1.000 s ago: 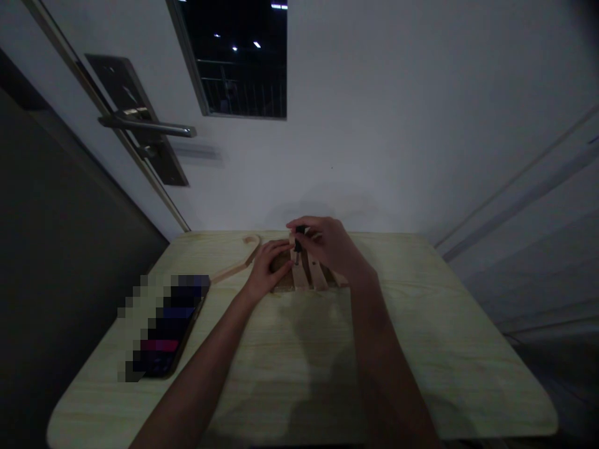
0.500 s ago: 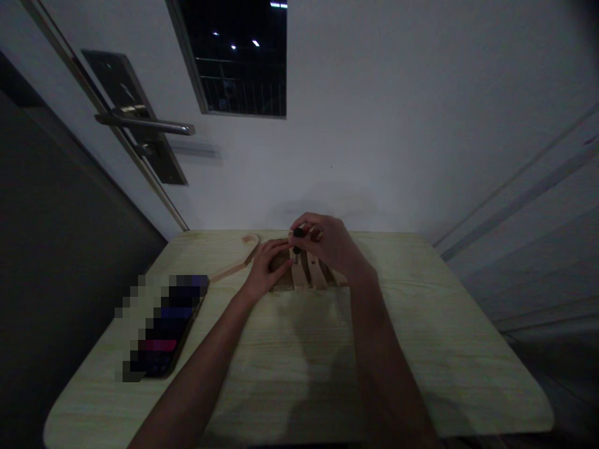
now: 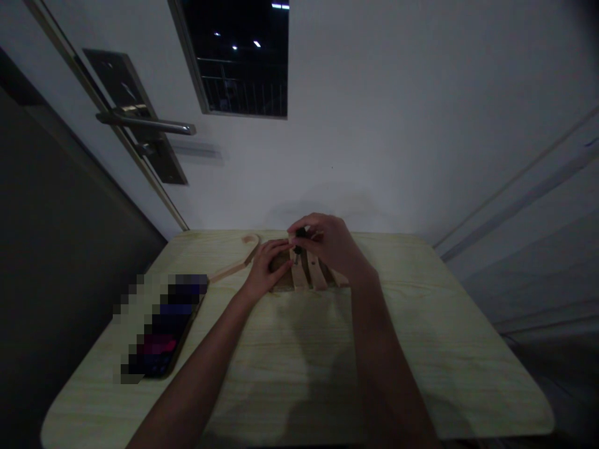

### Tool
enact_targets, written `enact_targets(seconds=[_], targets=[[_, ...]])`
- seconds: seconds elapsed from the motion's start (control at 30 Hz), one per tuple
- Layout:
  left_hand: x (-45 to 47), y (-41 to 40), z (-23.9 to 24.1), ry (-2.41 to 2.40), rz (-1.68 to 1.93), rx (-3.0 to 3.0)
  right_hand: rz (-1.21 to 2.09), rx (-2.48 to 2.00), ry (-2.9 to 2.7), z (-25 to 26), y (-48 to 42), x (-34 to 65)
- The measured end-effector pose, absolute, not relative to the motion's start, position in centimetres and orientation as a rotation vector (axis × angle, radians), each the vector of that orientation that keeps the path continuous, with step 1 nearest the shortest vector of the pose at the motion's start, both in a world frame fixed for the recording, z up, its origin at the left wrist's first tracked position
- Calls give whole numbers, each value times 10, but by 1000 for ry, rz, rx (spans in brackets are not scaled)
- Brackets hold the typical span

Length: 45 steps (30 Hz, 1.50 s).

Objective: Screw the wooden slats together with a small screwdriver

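A small assembly of wooden slats (image 3: 306, 276) lies at the far middle of a light wooden table (image 3: 299, 355). My left hand (image 3: 267, 267) rests on its left end, fingers curved and pressing it down. My right hand (image 3: 325, 243) hovers over the top of the slats and pinches a small black tool (image 3: 298, 236), whose tip points down onto a slat. A curved wooden strip (image 3: 236, 260) lies just left of my left hand.
A blurred-out dark phone (image 3: 161, 324) lies on the table's left side. A white door with a metal lever handle (image 3: 147, 125) and a dark window (image 3: 241, 56) stands right behind the table. The scene is dim.
My right hand's fingers have shifted slightly around the black tool, as if turning it. My left hand and the slats have stayed in place.
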<state>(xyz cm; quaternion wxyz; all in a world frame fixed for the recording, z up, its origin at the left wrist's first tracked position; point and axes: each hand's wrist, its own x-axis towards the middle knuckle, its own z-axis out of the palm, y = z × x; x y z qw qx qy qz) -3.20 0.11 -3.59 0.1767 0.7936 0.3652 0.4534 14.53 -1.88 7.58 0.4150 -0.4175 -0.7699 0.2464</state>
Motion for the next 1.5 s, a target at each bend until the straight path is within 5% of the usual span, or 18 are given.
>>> enact_targets(seconds=[1.5], targets=[[-33,3,-36,1027,1271,2261,619,-1162,-1851,76,-18,148]])
